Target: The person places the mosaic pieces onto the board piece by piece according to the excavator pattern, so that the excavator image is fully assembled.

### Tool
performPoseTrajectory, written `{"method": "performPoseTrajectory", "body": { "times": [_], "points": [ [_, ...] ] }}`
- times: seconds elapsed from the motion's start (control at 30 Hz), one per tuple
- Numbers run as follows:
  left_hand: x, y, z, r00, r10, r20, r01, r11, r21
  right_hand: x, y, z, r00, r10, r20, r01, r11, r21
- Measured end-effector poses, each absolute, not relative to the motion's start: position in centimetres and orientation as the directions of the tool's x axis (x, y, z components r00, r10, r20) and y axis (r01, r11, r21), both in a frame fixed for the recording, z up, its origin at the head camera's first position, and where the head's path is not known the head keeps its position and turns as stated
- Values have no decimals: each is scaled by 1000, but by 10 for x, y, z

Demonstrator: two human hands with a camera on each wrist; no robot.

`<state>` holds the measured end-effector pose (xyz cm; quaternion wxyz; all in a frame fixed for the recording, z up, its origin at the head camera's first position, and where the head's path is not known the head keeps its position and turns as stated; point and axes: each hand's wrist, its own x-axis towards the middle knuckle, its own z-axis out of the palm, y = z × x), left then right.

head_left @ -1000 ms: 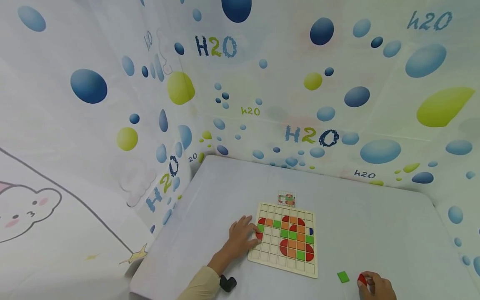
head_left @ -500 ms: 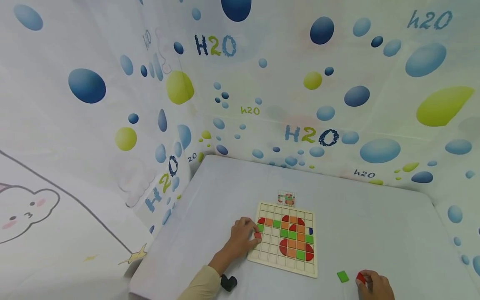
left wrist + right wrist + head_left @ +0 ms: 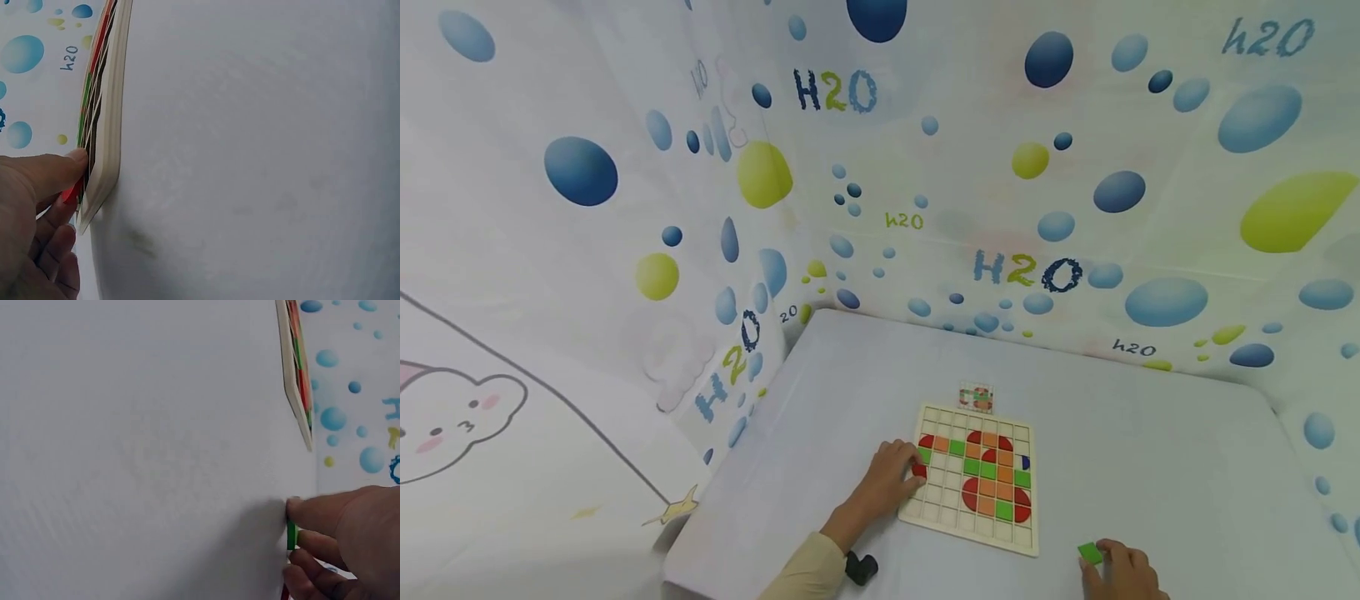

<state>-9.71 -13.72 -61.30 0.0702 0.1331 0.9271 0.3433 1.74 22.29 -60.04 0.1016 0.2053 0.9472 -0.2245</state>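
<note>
A wooden grid board point(image 3: 940, 529) lies on the table, partly filled with red, orange and green tiles. At its left edge my left hand point(image 3: 887, 479) holds a red tile point(image 3: 70, 192) between thumb and fingers, over the grid's left column. To the right of the board's near corner, my right hand point(image 3: 1120, 571) pinches a green square tile point(image 3: 1089, 552) between thumb and finger. Below that tile a red piece point(image 3: 285, 592) shows by the lower fingers in the right wrist view; whether they grip it is hidden.
Behind the board lies a small pattern card point(image 3: 976, 397) with coloured shapes. A black object point(image 3: 861, 569) sits beside the left forearm. One blue piece point(image 3: 1026, 462) is at the board's right side. Printed sheets point(image 3: 925, 167) rise behind and left of the white table point(image 3: 1150, 450).
My right hand has moved left from where it held a red tile up and now has the green tile between its fingers. The left hand stays at the board's left edge with slight finger movement.
</note>
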Motion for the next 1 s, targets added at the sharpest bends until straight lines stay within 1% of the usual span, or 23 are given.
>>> {"method": "performPoseTrajectory", "body": {
  "times": [0.1,0.2,0.3,0.43,0.53,0.6,0.8,1.0],
  "points": [
    [-98,-138,-615,-955,294,-36,196,718,667,19,218,-602,-905,363,-223,426,791,-440],
    [-100,-140,-616,-959,282,-24,187,697,692,19,215,-604,-900,379,-216,436,772,-462],
    [-101,-145,-617,-970,244,-16,157,674,722,18,214,-605,-895,391,-214,445,757,-478],
    [-102,-153,-618,-984,177,-15,105,648,755,13,213,-606,-919,365,-147,387,771,-507],
    [-101,-158,-617,-985,170,-15,98,632,769,7,212,-604,-935,339,-99,341,790,-509],
    [-101,-160,-617,-984,175,-18,98,631,770,2,211,-602,-941,322,-105,330,801,-499],
    [-100,-161,-616,-984,174,-26,92,633,769,-22,206,-591,-946,267,-183,324,817,-478],
    [-98,-162,-616,-986,166,-23,90,639,764,-49,183,-578,-962,210,-176,272,815,-512]
  ]
}}
